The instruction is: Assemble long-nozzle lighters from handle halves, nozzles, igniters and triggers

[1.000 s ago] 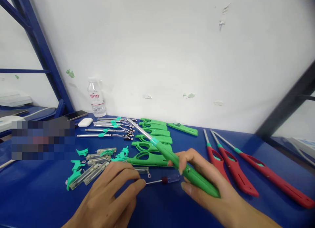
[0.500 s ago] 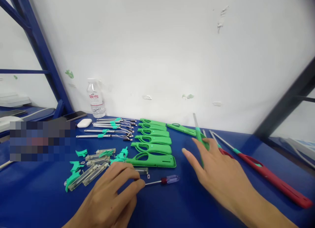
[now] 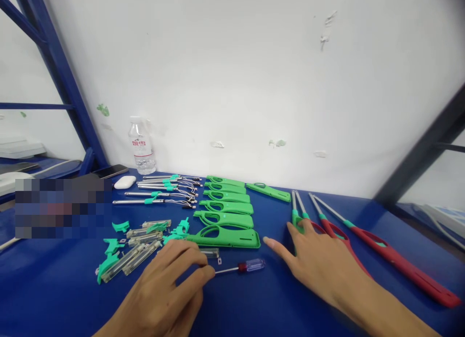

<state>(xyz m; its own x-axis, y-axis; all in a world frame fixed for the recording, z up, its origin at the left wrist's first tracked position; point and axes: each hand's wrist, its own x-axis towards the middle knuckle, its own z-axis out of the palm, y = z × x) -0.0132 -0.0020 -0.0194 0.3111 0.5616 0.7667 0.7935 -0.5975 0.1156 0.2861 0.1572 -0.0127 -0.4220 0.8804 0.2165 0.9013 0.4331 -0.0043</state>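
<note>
My left hand [image 3: 167,283] rests on the table with its fingers curled and closed; whatever is inside is hidden. Its fingertips meet the shaft end of a small screwdriver [image 3: 251,265] with a clear purple handle. My right hand [image 3: 319,259] has its fingers apart, lying over a green long-nosed lighter [image 3: 295,213], most of which is hidden beneath it. Beside that lie red long-nosed lighters [image 3: 407,257], one partly under the hand. Between my hands is a column of green lighter handle shells [image 3: 232,236], with another shell [image 3: 269,190] near the wall.
Metal lighter tubes with wires [image 3: 138,201] lie at the back left. Clear fuel tanks [image 3: 141,257] and teal trigger pieces [image 3: 108,266] are scattered left of my left hand. A water bottle [image 3: 142,150] and a white case [image 3: 124,182] stand near the wall.
The green lighter at my right hand has come down from a raised tilt to lie beside the red ones. My right hand has lowered with it; my left hand stays put.
</note>
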